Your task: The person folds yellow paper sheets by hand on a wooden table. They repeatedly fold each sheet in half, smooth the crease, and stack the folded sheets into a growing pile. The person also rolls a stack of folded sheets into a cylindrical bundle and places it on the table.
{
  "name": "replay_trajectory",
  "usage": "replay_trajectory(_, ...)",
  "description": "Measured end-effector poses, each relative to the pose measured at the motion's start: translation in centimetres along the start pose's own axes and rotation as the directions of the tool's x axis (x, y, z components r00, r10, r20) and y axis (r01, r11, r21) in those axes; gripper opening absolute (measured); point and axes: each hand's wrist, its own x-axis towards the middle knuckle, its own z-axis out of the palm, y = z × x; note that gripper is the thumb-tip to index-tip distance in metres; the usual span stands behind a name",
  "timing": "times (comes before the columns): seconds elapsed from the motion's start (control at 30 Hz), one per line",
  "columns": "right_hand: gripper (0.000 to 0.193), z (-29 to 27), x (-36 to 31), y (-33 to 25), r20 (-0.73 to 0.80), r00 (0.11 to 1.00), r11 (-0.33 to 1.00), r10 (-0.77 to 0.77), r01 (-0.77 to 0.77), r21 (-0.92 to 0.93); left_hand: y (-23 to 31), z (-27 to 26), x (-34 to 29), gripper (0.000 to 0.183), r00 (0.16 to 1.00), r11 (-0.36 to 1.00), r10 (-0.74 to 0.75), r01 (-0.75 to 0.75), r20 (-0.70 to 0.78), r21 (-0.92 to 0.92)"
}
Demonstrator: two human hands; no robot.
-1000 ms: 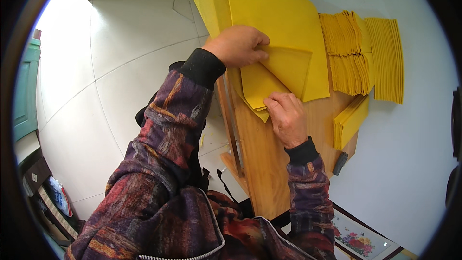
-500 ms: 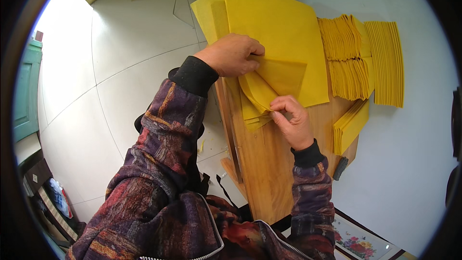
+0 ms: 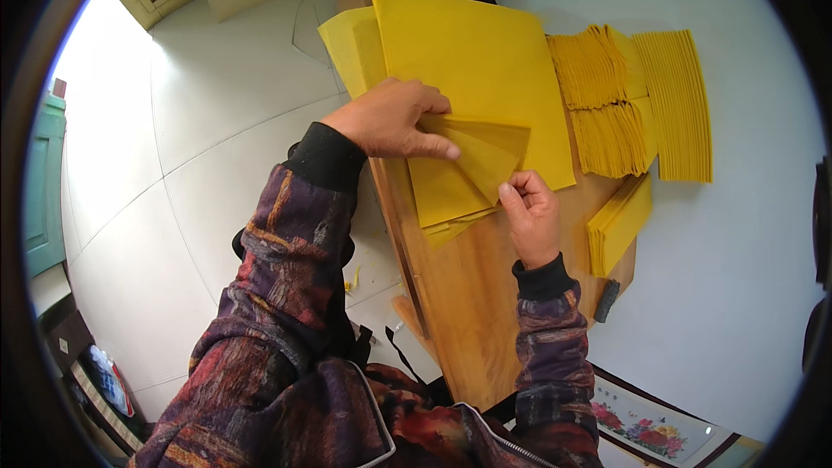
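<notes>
A stack of large yellow sheets (image 3: 472,52), paper or thin cloth by its look, lies across the wooden table (image 3: 468,312). On its near left part is a folded yellow sheet (image 3: 490,143), doubled into a pointed flap. My left hand (image 3: 394,121) grips this sheet at its left end, thumb stretched over the top and the other fingers curled by the upper edge. At the flap's lower corner, my right hand (image 3: 532,221) pinches the sheet between thumb and curled forefinger.
Bundles of pleated yellow sheets (image 3: 594,69) stand to the right, beside a long pleated stack (image 3: 674,108). Nearer lies a smaller folded bundle (image 3: 620,225), with a dark grey block (image 3: 607,302) at the table edge. Tiled floor (image 3: 234,147) stretches left.
My left thumb has opened out from a pinch and now lies across the fold. The flap has swung and flattened, its lower corner drawn up in my right hand. The view has shifted slightly.
</notes>
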Motion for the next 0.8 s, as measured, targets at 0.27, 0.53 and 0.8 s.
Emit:
replay_trajectory(0.27,0.009,1.3,-0.9,-1.2,-0.259,0.896,0.882,-0.36,0.237,-0.406,-0.7,0.6,1.0,0.022,0.999,0.998,-0.038,0.037,0.035,0.044)
replay_trajectory(0.53,0.025,2.8,-1.7,-1.1,0.32,0.85,0.526,-0.418,0.514,-0.678,-0.2,0.5,0.9,0.021,0.998,0.997,-0.066,0.065,0.015,0.039)
replay_trajectory(0.8,0.014,2.0,-0.8,-0.7,0.361,0.824,0.534,-0.437,0.561,-0.633,-0.2,0.5,0.9,0.02,0.995,0.996,-0.089,0.089,0.035,0.021)
